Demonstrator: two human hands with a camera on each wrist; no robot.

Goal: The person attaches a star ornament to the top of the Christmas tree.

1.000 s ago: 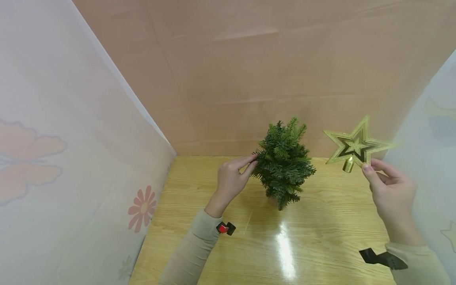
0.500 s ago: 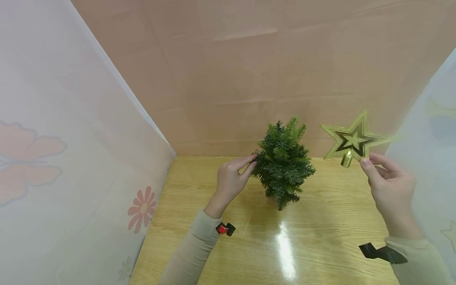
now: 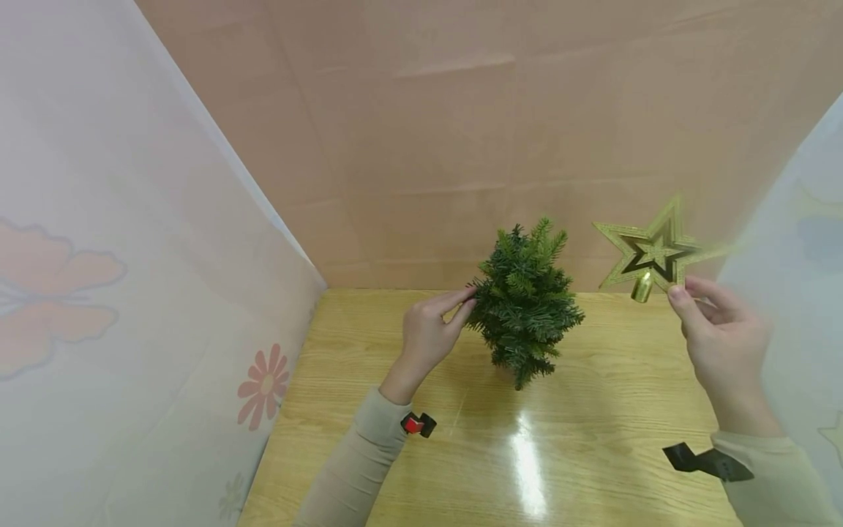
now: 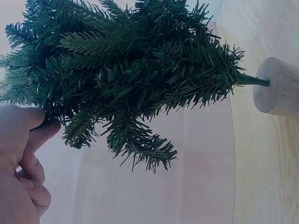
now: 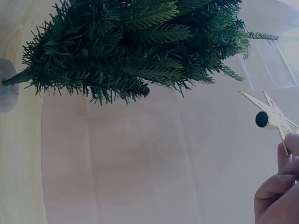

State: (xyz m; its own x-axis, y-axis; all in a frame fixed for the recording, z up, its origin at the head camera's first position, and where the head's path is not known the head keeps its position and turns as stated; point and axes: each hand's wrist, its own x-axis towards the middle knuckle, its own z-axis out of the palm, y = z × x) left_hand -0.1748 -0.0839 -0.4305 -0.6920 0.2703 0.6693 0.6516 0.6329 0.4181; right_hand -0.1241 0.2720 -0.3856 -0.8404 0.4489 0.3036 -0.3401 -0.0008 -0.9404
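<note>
star [image 3: 657, 252], right hand [image 3: 727, 351] slightly higher; left hand [image 3: 428, 333] unmoved at tree [image 3: 527, 307]

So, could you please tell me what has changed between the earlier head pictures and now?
The star has moved slightly up in the head view, along with the right hand pinching it. Nothing was newly grasped or let go. The tree stayed put, with the left hand still at its side.
</note>
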